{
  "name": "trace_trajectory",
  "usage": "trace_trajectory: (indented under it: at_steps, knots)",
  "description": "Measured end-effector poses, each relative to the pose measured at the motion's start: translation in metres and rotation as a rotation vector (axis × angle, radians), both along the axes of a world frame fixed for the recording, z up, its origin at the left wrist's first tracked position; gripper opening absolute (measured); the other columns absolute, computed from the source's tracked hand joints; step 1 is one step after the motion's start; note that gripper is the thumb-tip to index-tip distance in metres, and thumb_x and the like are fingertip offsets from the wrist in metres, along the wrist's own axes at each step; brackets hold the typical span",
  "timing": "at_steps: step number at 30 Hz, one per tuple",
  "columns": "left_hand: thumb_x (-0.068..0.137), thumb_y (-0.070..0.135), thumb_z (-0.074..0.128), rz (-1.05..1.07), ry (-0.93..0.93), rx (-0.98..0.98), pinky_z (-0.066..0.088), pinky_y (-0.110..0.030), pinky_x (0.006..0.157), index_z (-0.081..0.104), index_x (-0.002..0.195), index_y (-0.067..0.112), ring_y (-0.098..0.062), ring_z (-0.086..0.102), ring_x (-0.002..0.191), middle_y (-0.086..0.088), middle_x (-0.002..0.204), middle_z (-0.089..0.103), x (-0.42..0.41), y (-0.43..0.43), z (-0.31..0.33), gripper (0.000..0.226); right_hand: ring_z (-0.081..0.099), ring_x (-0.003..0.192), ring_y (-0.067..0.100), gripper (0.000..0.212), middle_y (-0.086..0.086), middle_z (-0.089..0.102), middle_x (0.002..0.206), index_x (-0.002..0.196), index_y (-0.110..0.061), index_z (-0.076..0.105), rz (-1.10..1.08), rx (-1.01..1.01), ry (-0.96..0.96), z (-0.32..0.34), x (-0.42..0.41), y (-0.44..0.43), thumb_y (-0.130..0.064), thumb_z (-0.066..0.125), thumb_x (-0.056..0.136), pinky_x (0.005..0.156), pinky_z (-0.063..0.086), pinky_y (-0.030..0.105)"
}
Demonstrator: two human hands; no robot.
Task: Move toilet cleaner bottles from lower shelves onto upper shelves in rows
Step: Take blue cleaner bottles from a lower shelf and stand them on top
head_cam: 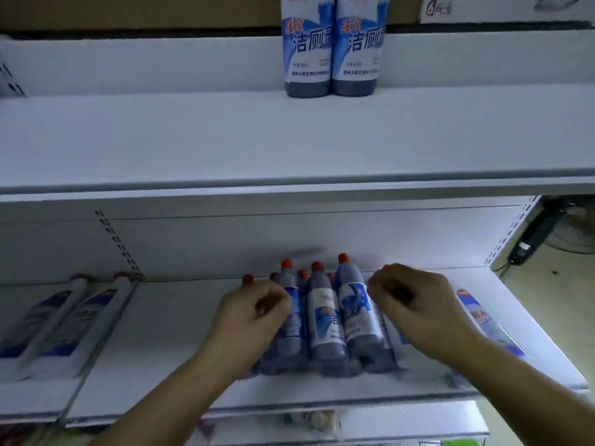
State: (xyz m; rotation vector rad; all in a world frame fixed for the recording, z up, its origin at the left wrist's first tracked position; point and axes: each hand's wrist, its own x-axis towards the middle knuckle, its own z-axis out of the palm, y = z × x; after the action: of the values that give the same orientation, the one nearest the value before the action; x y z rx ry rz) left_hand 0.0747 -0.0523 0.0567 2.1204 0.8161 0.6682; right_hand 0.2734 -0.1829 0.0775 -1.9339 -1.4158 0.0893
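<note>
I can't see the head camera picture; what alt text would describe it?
Two bare hands, left and right, reach into a cluster of dark blue, red-capped toilet cleaner bottles on a white lower shelf. Two matching bottles stand side by side on the white upper shelf.

Both bare forearms reach forward, converging. The left hand (254,312) and right hand (415,304) are level, apart, palms down, fingers curled loosely inward.

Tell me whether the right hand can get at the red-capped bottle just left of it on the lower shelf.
Probably yes. The right hand sits beside that bottle, nothing lies between them, and its neck stands free above the neighbouring bottles.
</note>
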Motion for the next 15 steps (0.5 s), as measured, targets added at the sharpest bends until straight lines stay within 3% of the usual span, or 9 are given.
trace_trajectory:
  at_steps: [2,5,8,12,15]
  knots:
    - [0.084,0.016,0.065,0.105,0.111,-0.096,0.046,-0.010,0.060,0.058,0.066,0.032,-0.006,0.060,0.067,0.009,0.074,0.064,0.014,0.009,-0.033,0.026,0.063,0.075,0.011,0.016,-0.004,0.070,0.094,0.099,-0.033,0.058,-0.143,-0.384,0.143,-0.038,0.011,0.017,-0.043,0.049,0.089,0.069,0.050,0.022]
    - [0.082,0.034,0.064,0.079,0.304,-0.151,0.053,-0.028,0.076,0.058,0.081,0.031,-0.010,0.062,0.080,0.012,0.084,0.063,0.031,0.004,-0.058,0.007,0.062,0.084,0.011,0.042,-0.004,0.065,0.109,0.123,-0.030,0.047,-0.280,-0.641,0.189,-0.071,0.023,0.027,-0.054,0.046,0.089,0.076,0.054,0.029]
    - [0.080,0.046,0.061,0.098,0.451,-0.045,0.052,-0.028,0.076,0.059,0.097,0.030,-0.012,0.061,0.086,0.011,0.093,0.062,0.044,-0.002,-0.063,0.023,0.063,0.085,0.015,0.050,-0.002,0.065,0.101,0.122,-0.027,0.045,-0.252,-0.695,0.231,-0.085,0.015,0.042,-0.060,0.046,0.085,0.078,0.054,0.033]
    - [0.078,0.041,0.064,0.137,0.403,-0.002,0.051,-0.030,0.081,0.060,0.103,0.025,-0.013,0.058,0.091,0.006,0.108,0.057,0.044,-0.001,-0.065,0.030,0.063,0.083,0.014,0.051,-0.001,0.065,0.095,0.116,-0.021,0.050,-0.252,-0.730,0.245,-0.090,0.019,0.054,-0.060,0.052,0.082,0.078,0.053,0.029]
    - [0.073,0.043,0.069,0.218,0.361,-0.044,0.052,-0.032,0.083,0.052,0.116,0.022,-0.015,0.058,0.096,0.001,0.114,0.056,0.039,0.006,-0.072,0.051,0.064,0.083,0.015,0.040,0.000,0.067,0.095,0.112,-0.021,0.053,-0.245,-0.719,0.320,-0.089,0.026,0.056,-0.052,0.053,0.086,0.078,0.053,0.028]
